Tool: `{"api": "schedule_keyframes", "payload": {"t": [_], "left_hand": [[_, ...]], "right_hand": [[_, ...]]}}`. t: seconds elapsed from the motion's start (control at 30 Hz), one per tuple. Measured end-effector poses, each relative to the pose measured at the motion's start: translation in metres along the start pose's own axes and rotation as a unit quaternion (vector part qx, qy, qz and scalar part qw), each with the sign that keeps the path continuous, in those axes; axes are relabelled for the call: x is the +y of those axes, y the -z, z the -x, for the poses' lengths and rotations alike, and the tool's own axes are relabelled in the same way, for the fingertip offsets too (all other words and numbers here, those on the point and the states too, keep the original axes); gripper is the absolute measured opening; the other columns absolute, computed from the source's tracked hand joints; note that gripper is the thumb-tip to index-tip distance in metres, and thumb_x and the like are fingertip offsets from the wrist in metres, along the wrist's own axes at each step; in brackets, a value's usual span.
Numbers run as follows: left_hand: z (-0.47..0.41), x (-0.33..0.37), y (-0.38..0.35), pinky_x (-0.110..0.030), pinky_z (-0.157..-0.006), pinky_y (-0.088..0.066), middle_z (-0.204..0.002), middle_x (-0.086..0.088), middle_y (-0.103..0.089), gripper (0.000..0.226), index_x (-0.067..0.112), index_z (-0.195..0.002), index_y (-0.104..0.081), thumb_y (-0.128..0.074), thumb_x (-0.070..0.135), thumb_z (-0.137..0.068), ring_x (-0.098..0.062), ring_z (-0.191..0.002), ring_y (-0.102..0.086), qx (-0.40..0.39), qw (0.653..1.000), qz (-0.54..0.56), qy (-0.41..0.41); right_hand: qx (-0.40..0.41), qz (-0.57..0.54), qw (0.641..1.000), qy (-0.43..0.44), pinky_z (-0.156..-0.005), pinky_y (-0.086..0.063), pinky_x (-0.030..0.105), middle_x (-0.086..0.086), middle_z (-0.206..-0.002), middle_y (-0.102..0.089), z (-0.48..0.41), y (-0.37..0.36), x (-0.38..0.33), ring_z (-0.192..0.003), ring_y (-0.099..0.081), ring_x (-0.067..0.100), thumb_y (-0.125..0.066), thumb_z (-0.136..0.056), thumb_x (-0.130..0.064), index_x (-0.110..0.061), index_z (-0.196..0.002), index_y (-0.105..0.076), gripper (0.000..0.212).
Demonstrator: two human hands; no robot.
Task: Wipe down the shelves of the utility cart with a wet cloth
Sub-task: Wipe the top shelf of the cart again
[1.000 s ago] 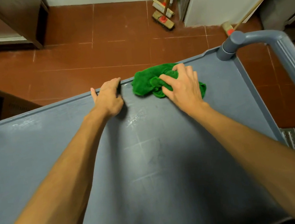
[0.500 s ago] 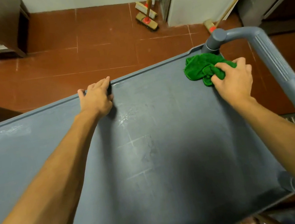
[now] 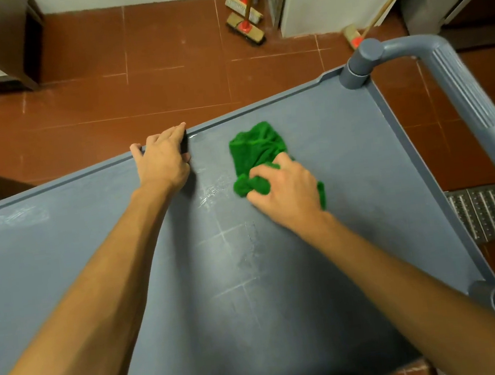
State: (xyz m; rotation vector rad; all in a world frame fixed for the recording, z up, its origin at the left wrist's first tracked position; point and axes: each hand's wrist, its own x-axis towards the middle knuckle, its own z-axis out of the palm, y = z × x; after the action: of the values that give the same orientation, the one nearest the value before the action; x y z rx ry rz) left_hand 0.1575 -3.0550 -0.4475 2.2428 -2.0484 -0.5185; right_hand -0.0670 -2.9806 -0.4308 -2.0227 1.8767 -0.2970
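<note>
On the head camera, my right hand (image 3: 286, 189) is pressing the green cloth (image 3: 259, 149) onto the cart's top shelf (image 3: 344, 151), fingers curled tight into its near end. The cloth is lying crumpled toward the far middle of the shelf, its long axis running from under my palm toward the far rim (image 3: 261, 103), leaning slightly left. My left hand (image 3: 163, 163) is gripping that rim, fingers hooked over the edge. The shallow lipped shelf is holding the cloth, with wet streaks beside it. The cart handle (image 3: 456, 80) is arching at the right.
</note>
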Motion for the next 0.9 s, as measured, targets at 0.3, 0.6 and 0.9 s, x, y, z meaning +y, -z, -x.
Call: {"api": "schedule_keyframes", "payload": {"t": [0.3, 0.6, 0.9], "left_hand": [[-0.001, 0.002, 0.002, -0.055, -0.115, -0.019, -0.155, 0.004, -0.045, 0.064, 0.028, -0.153, -0.039, -0.058, 0.013, -0.094, -0.028, -0.139, -0.040, -0.015, 1.000, -0.003, 0.004], [-0.001, 0.005, 0.004, -0.060, -0.116, -0.016, -0.136, -0.008, -0.058, 0.048, 0.022, -0.136, -0.052, -0.060, 0.007, -0.092, -0.034, -0.128, -0.049, -0.013, 0.999, 0.026, 0.015], [0.000, 0.003, 0.006, -0.059, -0.116, -0.015, -0.144, -0.015, -0.052, 0.050, 0.021, -0.142, -0.049, -0.062, 0.011, -0.095, -0.038, -0.133, -0.045, -0.024, 0.999, 0.019, 0.013]], "right_hand": [[-0.125, -0.014, 0.973, 0.192, -0.055, -0.042, 0.028, 0.005, -0.087, -0.054, 0.093, -0.055, -0.100, -0.068, -0.055, 0.029, -0.077, -0.060, -0.053, -0.031, -0.085, -0.073, 0.033], [-0.119, -0.034, 0.969, 0.212, -0.068, -0.045, 0.034, 0.001, -0.097, -0.052, 0.131, -0.054, -0.084, -0.082, -0.051, 0.025, -0.083, -0.061, -0.037, -0.034, -0.088, -0.072, 0.029], [-0.023, -0.014, 0.995, 0.096, -0.068, -0.052, 0.039, 0.005, -0.103, -0.056, 0.121, -0.013, 0.022, -0.084, -0.054, 0.029, -0.084, -0.063, -0.036, -0.034, -0.096, -0.069, 0.036]]}}
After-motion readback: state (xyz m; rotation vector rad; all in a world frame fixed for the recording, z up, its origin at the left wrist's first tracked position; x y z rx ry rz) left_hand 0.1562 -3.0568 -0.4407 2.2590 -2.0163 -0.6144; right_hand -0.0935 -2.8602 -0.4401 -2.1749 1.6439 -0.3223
